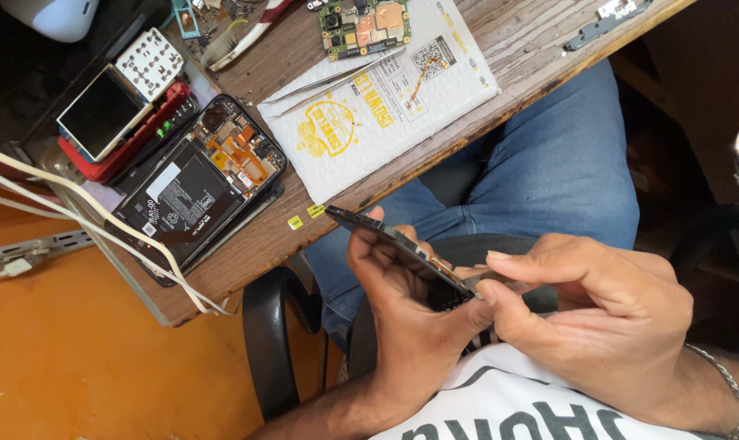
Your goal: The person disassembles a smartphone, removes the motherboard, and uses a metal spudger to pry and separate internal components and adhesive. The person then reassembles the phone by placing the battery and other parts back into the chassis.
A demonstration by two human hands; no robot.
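My left hand [402, 314] cradles a thin black phone frame [369, 227] edge-on above my lap, fingers wrapped under it. My right hand [597, 314] pinches the near end of the same frame between thumb and forefinger. On the wooden table [516, 41] lies an opened phone [194, 187] showing its black battery and orange flex cables. A green circuit board [365, 26] rests at the top of a white padded envelope [386, 106], and metal tweezers [337, 81] lie across the envelope.
At the table's left sit a red-cased phone [112, 114] and a white keypad piece [149, 63]. White cables [84, 208] run across the table corner. A power strip [19, 257] lies on the orange floor. Black chair armrest [267, 342] beside my jeans.
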